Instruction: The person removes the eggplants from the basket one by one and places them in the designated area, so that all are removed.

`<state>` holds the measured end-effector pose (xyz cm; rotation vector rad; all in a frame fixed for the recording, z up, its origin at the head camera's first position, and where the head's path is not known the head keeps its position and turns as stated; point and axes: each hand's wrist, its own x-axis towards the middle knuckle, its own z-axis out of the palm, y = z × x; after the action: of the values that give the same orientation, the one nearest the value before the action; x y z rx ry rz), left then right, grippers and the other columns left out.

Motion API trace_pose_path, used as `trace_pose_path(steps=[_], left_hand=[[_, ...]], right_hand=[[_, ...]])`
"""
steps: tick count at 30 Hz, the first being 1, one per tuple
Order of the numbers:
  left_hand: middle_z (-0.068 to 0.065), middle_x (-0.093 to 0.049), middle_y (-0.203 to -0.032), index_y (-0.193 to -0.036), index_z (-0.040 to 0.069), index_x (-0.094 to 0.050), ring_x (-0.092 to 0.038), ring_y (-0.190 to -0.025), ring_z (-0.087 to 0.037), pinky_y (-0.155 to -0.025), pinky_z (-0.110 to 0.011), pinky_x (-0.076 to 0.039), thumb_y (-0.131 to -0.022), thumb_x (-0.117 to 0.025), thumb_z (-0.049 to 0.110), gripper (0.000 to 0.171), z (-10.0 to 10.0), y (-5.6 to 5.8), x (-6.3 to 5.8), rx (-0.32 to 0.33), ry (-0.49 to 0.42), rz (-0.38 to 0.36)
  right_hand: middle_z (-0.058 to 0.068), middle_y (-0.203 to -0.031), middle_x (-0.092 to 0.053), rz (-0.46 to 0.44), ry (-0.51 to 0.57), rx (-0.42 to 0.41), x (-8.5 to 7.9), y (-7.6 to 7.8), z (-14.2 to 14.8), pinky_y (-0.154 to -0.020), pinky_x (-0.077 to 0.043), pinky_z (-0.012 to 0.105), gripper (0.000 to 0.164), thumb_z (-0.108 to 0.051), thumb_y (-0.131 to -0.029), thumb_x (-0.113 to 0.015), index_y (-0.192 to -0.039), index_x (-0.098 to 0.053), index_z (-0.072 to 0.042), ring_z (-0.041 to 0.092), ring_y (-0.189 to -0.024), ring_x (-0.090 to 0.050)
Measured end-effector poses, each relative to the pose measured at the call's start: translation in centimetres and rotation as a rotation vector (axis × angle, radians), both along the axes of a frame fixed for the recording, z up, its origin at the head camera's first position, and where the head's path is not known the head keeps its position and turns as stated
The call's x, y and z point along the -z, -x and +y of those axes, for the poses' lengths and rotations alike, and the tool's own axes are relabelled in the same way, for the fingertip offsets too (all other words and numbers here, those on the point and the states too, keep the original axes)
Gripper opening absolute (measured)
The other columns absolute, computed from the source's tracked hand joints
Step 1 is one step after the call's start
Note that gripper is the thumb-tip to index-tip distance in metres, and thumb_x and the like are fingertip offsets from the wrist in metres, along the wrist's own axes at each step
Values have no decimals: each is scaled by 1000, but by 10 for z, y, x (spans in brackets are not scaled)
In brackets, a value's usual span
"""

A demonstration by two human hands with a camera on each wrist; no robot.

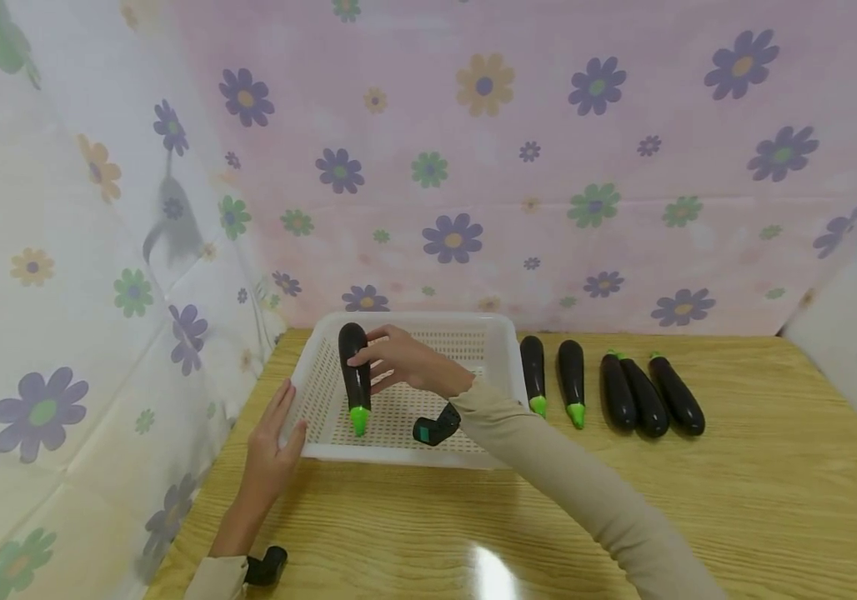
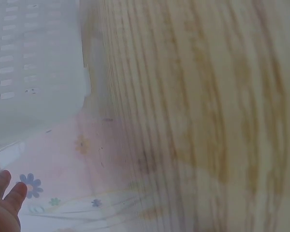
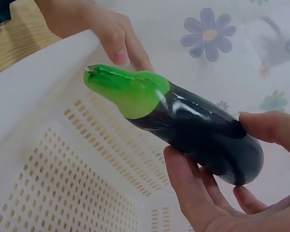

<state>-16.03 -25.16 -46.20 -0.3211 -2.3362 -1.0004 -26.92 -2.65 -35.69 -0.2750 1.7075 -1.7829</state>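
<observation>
A glossy dark purple eggplant (image 1: pixel 356 375) with a bright green stem end is held by my right hand (image 1: pixel 406 360) above the left part of a white plastic basket (image 1: pixel 398 454). In the right wrist view, the thumb and fingers (image 3: pixel 183 181) grip the eggplant (image 3: pixel 203 130) near its rounded end, its green cap pointing away from the palm. My left hand (image 1: pixel 271 442) holds the basket's rim at the near left corner, thumb on the inner side. Only its fingers (image 2: pixel 14 195) show at the lower left of the left wrist view.
Right of the basket, several more eggplants (image 1: pixel 571 379) lie on the wooden table (image 1: pixel 774 500), the closest one against the basket's side. Flower-patterned cloth (image 1: pixel 503 183) hangs behind the table and along both sides. Each wrist wears a small black device (image 1: pixel 267 567).
</observation>
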Motion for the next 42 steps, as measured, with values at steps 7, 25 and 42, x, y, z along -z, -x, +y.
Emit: trace_pose_path(steps=[7, 25, 42], left_hand=[[-18, -39, -145, -139, -6, -42, -36, -132, -37, -105, -11, -18, -88, -58, 4, 54, 1, 1, 1, 11, -4, 15], [-17, -37, -146, -140, -5, -41, -35, -132, -38, -104, -10, -18, -89, -58, 3, 54, 0, -1, 0, 16, -18, -4], [-17, -38, -146, -141, -3, -41, -34, -133, -37, -104, -10, -18, -90, -58, 4, 54, -2, 0, 3, 9, -21, -13]], right_hand=[[19, -108, -62, 20, 15, -4, -6, -5, 22, -75, -54, 47, 69, -10, -82, -71, -138, -32, -5, 39, -97, -62], [19, -114, -57, 67, -73, 10, -6, -15, 75, -81, -51, 51, 65, -15, -85, -69, -139, -33, -11, 38, -101, -58], [21, -126, -50, 60, -101, 41, -3, -18, 114, -78, -53, 45, 64, -14, -88, -65, -143, -32, -9, 35, -100, -58]])
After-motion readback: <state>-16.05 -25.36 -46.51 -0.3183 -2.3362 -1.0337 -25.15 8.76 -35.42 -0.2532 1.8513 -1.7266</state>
